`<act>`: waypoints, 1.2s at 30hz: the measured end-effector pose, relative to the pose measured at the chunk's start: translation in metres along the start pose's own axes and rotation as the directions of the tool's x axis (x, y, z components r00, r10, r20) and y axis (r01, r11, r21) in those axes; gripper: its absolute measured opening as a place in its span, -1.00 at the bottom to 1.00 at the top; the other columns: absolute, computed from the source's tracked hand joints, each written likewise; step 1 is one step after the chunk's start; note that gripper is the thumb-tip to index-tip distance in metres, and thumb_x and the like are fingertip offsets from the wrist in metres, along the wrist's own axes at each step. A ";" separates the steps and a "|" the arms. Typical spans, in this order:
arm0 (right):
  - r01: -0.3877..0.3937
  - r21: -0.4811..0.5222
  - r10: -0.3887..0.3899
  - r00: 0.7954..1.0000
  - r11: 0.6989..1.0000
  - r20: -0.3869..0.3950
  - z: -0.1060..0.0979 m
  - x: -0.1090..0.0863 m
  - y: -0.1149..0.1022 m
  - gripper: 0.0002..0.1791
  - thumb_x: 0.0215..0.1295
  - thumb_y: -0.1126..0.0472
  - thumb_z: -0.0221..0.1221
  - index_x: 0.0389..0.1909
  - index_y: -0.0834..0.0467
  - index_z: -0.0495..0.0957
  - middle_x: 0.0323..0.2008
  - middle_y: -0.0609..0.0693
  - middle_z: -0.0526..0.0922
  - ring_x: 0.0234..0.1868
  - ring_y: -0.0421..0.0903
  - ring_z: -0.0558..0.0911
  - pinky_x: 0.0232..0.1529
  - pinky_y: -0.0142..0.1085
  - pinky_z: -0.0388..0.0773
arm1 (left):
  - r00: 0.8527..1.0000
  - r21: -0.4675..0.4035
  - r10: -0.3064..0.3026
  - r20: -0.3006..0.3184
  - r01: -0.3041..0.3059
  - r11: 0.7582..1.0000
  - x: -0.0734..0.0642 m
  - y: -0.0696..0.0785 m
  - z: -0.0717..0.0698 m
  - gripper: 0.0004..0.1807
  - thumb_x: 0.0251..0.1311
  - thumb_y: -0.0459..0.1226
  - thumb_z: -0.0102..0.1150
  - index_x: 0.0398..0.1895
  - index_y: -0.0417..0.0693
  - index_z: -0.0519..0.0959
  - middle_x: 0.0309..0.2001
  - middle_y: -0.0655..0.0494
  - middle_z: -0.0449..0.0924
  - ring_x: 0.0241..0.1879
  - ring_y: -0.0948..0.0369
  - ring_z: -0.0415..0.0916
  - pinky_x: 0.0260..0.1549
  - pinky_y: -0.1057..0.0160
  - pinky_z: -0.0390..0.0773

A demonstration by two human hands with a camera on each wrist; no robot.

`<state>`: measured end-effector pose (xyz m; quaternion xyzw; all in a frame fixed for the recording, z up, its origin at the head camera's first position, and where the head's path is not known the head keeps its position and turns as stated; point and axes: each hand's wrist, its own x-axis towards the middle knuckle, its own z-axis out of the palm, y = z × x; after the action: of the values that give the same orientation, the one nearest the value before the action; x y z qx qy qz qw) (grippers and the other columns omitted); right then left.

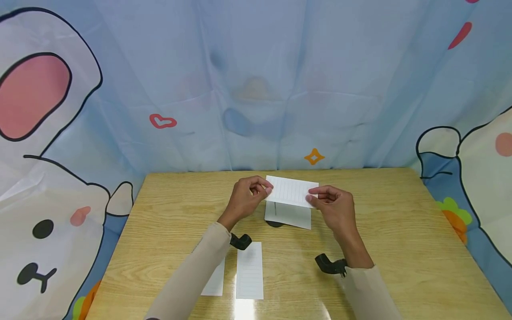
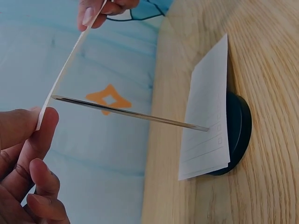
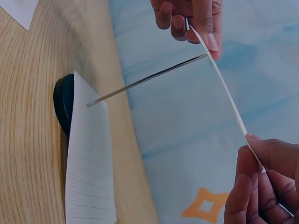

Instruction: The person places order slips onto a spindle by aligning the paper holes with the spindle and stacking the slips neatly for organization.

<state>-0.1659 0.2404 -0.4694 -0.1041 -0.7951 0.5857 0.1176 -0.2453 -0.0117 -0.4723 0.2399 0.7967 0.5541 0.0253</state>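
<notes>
My left hand [image 1: 249, 195] and right hand [image 1: 336, 206] pinch opposite ends of a lined white paper slip [image 1: 291, 191] between thumbs and fingers. The slip is held above a bill spike, a thin metal rod [image 2: 131, 113] on a round black base [image 2: 240, 135]. In both wrist views the rod's tip meets the underside of the slip, closer to my left fingers; whether it has pierced the paper I cannot tell. Lower down, lined paper [image 3: 91, 158] is impaled on the rod and covers most of the base.
Two more lined slips lie on the wooden table [image 1: 400, 222] towards the near side: one slip [image 1: 250, 271] in full view, another slip [image 1: 214, 281] partly behind the left forearm. A blue cartoon curtain [image 1: 256, 89] hangs behind the table's far edge.
</notes>
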 end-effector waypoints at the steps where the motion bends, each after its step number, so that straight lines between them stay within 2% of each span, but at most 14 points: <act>1: -0.004 0.000 0.004 1.000 1.000 0.000 0.000 0.000 0.001 -0.69 0.29 0.16 0.51 -0.06 0.27 0.78 -0.33 -0.15 0.69 -0.27 -0.22 0.61 -0.30 -0.46 0.63 | 1.000 -0.001 -0.001 -0.001 0.001 1.000 0.000 -0.001 0.000 -0.91 0.44 -0.26 0.35 -0.14 -0.05 0.79 -0.43 -0.12 0.71 -0.46 0.25 0.41 -0.35 0.34 0.42; 6: -0.016 0.003 0.016 1.000 1.000 0.002 0.001 0.000 0.004 -0.69 0.29 0.16 0.51 -0.05 0.28 0.78 -0.34 -0.16 0.69 -0.28 -0.21 0.60 -0.30 -0.45 0.64 | 1.000 -0.002 -0.004 0.000 0.004 1.000 0.000 -0.002 0.002 -0.90 0.46 -0.24 0.33 -0.14 -0.04 0.78 -0.39 -0.18 0.73 -0.44 0.26 0.40 -0.33 0.35 0.42; 12: -0.023 0.014 0.023 1.000 1.000 0.012 0.002 0.001 0.008 -0.67 0.28 0.16 0.52 -0.05 0.28 0.78 -0.35 -0.16 0.70 -0.29 -0.22 0.62 -0.28 -0.44 0.67 | 1.000 0.005 -0.007 -0.008 0.007 1.000 0.000 -0.003 0.002 -0.92 0.45 -0.25 0.34 -0.15 -0.01 0.79 -0.46 -0.01 0.69 -0.47 0.28 0.37 -0.35 0.35 0.39; 36: -0.027 0.011 0.027 1.000 1.000 0.008 0.008 0.000 0.016 -0.71 0.29 0.18 0.51 -0.08 0.27 0.79 -0.36 -0.12 0.69 -0.29 -0.19 0.61 -0.29 -0.43 0.66 | 1.000 -0.015 -0.011 -0.010 0.011 1.000 -0.001 -0.006 0.004 -0.91 0.44 -0.27 0.33 -0.17 -0.05 0.78 -0.39 -0.21 0.73 -0.48 0.29 0.31 -0.37 0.38 0.33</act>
<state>-0.1676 0.2382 -0.4869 -0.1119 -0.7908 0.5922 0.1068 -0.2455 -0.0106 -0.4793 0.2325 0.7939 0.5613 0.0261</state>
